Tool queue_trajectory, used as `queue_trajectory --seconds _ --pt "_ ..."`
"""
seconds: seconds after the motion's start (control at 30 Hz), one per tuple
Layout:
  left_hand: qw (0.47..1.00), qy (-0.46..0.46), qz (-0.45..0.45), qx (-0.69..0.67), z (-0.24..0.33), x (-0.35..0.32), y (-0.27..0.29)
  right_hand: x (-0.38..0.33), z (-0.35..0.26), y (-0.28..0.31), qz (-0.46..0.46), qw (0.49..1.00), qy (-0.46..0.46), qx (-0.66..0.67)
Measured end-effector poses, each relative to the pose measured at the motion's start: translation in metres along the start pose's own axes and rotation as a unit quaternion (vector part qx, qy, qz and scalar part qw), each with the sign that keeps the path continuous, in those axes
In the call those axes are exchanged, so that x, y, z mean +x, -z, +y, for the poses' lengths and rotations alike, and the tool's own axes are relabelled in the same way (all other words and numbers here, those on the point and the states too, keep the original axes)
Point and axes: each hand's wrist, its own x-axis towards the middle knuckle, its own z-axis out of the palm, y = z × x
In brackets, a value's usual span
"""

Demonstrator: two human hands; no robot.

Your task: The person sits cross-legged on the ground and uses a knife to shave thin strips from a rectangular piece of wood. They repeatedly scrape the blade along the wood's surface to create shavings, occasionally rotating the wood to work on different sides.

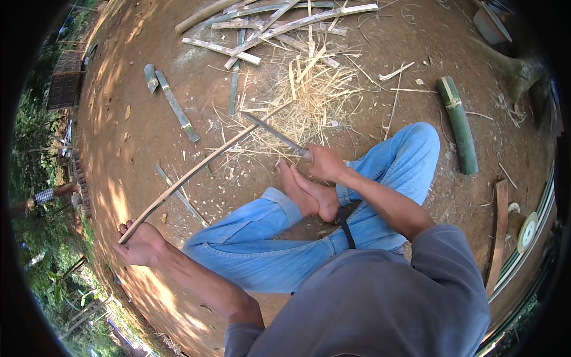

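My left hand [143, 244] is out at the left, its fingers closed round the near end of a long, thin bamboo strip [202, 165]. The strip slants away to the far right, pale on top with a darker edge. In my right hand [325, 163], beside my bare feet, is the handle of a knife [276, 133] with a long, dark, narrow blade. That blade points to the far left and crosses the strip near its far end; whether the edge bites into it, I cannot tell. Beyond the blade lies a heap of pale bamboo shavings [321, 98].
Several split bamboo pieces [279, 27] lie crossed at the far side. A thick green bamboo section [458, 128] rests on the right, near a wooden board [498, 232]. Two shorter pieces, including a split length [177, 106], lie at left. A bucket [492, 24] stands far right.
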Motion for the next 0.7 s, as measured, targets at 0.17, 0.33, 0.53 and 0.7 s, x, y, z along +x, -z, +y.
queue_trajectory --seconds 0.17,0.33,0.53,0.7 --pt "0.999 0.009 -0.033 -0.010 0.000 -0.007 -0.004 0.011 0.007 -0.012 -0.006 0.998 0.038 -0.050" --pt "0.993 0.028 -0.111 -0.029 0.003 0.002 0.009 0.042 0.052 0.001 -0.001 0.997 -0.025 -0.070" --pt "0.984 0.064 -0.156 -0.050 -0.002 0.005 0.001 0.060 0.091 0.008 0.005 0.989 -0.131 -0.073" --pt "0.977 0.042 -0.201 -0.050 0.002 0.013 0.017 0.048 0.071 0.020 -0.038 0.991 -0.085 -0.095"
